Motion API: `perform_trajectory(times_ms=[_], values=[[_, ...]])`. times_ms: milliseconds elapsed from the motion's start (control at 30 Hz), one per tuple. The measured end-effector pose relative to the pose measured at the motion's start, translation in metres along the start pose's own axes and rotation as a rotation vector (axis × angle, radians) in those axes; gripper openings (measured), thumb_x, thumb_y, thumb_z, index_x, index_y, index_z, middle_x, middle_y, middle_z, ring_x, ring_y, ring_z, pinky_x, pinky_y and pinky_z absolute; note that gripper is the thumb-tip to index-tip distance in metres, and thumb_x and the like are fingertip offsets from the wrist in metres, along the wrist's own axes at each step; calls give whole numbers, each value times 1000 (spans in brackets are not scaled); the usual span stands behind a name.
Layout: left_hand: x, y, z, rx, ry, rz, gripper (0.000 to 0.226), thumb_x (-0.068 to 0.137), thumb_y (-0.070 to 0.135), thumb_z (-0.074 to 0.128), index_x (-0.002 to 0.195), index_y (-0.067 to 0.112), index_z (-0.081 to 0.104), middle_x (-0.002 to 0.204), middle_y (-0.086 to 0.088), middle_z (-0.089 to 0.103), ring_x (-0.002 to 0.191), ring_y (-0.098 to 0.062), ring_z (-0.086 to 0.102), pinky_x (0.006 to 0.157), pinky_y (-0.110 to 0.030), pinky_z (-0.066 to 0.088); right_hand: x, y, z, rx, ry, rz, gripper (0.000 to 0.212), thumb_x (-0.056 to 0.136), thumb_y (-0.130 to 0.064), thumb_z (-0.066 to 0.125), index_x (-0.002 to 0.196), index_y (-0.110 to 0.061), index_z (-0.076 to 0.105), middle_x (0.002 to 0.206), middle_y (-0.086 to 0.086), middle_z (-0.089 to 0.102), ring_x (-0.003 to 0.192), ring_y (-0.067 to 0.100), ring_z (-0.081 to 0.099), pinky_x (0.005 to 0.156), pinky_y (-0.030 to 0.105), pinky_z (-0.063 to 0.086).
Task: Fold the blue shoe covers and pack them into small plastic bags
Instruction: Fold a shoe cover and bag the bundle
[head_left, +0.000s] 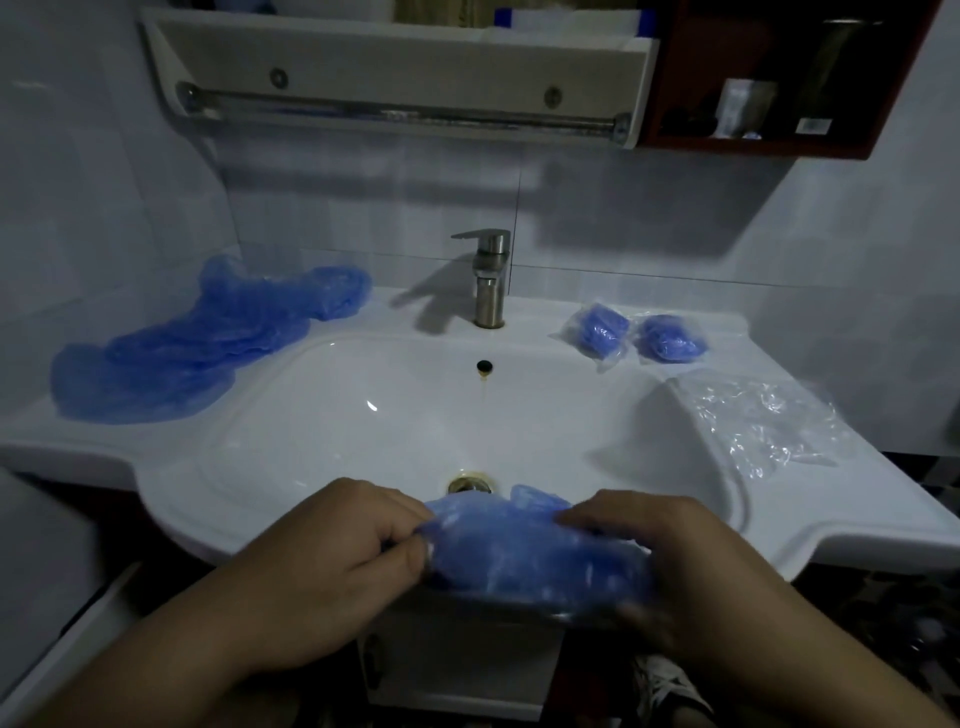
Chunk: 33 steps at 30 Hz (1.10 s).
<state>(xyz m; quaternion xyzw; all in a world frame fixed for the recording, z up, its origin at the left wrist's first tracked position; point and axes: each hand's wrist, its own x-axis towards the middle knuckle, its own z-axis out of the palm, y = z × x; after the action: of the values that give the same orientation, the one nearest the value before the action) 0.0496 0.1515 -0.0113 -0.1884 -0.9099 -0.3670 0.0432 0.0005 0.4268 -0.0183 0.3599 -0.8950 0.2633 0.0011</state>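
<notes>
Over the sink rim, a blue shoe cover is gripped endwise by curled left hand and right hand

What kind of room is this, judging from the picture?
Most likely a bathroom: a white sink with a faucet, a towel bar above it, and tiled walls.

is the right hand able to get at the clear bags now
Probably yes, once it lets go: the right hand holds the shoe cover, but nothing lies between it and the clear bags.
</notes>
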Motion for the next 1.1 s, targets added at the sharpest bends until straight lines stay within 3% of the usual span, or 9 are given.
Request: perform_trajectory(times_ms=[133, 267, 367, 433, 500, 667, 900, 1033, 1100], values=[[-1, 2, -8, -134, -20, -80, 46, 73, 49, 55, 80, 6, 69, 76, -17, 66, 72, -30, 64, 72, -52, 49, 2, -15, -8, 262, 90, 16, 14, 81, -21, 63, 91, -27, 70, 83, -12, 74, 80, 1, 68, 75, 27, 54], [-1, 9, -10, -293, -42, -201, 50, 59, 55, 71, 108, 47, 63, 98, 4, 75, 91, -13, 72, 82, -33, 57, 7, -12, -8, 398, 183, 125, 8, 91, -21, 65, 87, -26, 71, 80, -14, 73, 75, -2, 67, 71, 18, 50], [8, 17, -1, -166, 92, -327, 48, 68, 63, 74, 106, 37, 61, 78, 6, 77, 72, -7, 73, 71, -25, 54, 11, -12, -1, 337, 260, 225, 9, 92, -22, 62, 93, -24, 71, 81, -14, 73, 75, -2, 66, 74, 23, 51], [14, 18, 6, -104, 217, -384, 21, 86, 47, 66, 100, 32, 61, 64, 7, 74, 59, -5, 70, 57, -18, 50, 15, -10, 5, 253, 296, 278, 14, 91, -26, 63, 103, -24, 69, 86, -10, 74, 79, 1, 68, 80, 32, 54], [17, 15, 11, -63, 313, -409, 7, 92, 34, 64, 97, 31, 61, 57, 5, 70, 51, -6, 66, 48, -14, 44, 20, -10, 10, 205, 297, 347, 30, 88, -28, 66, 118, -29, 63, 88, -8, 73, 76, 0, 67, 76, 26, 54], [19, 5, 14, 238, 322, -523, 24, 91, 39, 64, 113, 37, 52, 68, 4, 63, 64, -6, 63, 64, -23, 52, 27, -11, 13, 69, 310, 423, 54, 82, -29, 72, 131, -35, 51, 72, -12, 64, 68, -3, 58, 66, 13, 40], [24, -5, 7, 437, 293, -631, 44, 87, 51, 66, 124, 34, 48, 88, 6, 64, 80, -12, 64, 73, -26, 53, 29, -14, 14, -20, 251, 426, 41, 77, -23, 68, 115, -37, 61, 72, -13, 65, 67, -4, 56, 61, 6, 37], [21, 5, 8, 301, 612, -383, 26, 94, 36, 56, 119, 30, 57, 85, 11, 65, 83, -13, 62, 78, -33, 53, 28, -12, 13, -31, 244, 423, 39, 76, -21, 65, 111, -39, 62, 72, -13, 66, 65, -3, 57, 58, 5, 37], [20, 21, 14, 266, 569, -147, 31, 95, 42, 44, 121, 34, 59, 105, 20, 60, 98, -3, 56, 88, -22, 47, 28, -14, 13, -35, 243, 409, 42, 76, -18, 63, 112, -39, 62, 74, -13, 64, 67, -2, 56, 58, 4, 37]])
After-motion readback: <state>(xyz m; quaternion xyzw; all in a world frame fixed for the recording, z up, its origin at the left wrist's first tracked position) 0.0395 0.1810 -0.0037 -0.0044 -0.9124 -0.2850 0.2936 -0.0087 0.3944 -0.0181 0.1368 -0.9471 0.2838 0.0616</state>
